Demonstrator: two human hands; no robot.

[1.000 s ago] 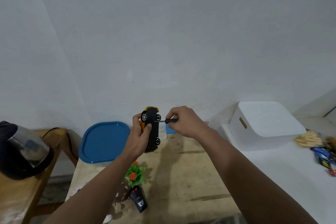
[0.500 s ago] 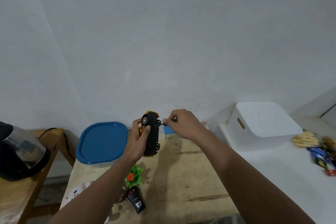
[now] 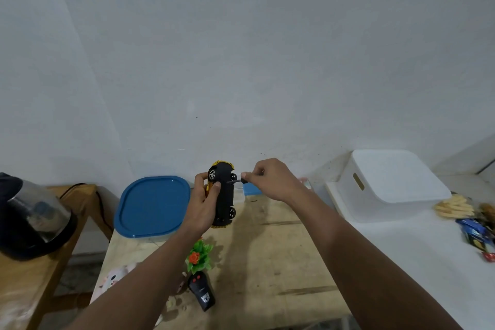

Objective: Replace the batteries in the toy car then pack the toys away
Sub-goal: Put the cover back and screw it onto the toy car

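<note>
My left hand (image 3: 201,203) grips a yellow toy car (image 3: 224,195) held upright above the wooden table (image 3: 267,262), its black underside and wheels turned toward me. My right hand (image 3: 270,179) pinches a small black screwdriver (image 3: 238,181) whose tip touches the car's underside near the upper wheels. A black remote control (image 3: 202,291) lies on the table below, next to a small green plastic plant with an orange flower (image 3: 199,256). A pale plush toy (image 3: 117,277) lies at the table's left edge.
A container with a blue lid (image 3: 152,206) sits at the table's back left. A white bin (image 3: 388,185) stands upside down on the white counter at right, with toy fries (image 3: 452,207) and a blue toy car (image 3: 474,230) beside it. A kettle (image 3: 29,220) stands on the left side table.
Both hands have shifted slightly with the car and screwdriver; my right hand's fingers have changed their hold on the screwdriver handle, whose tip stays at the car's underside.
</note>
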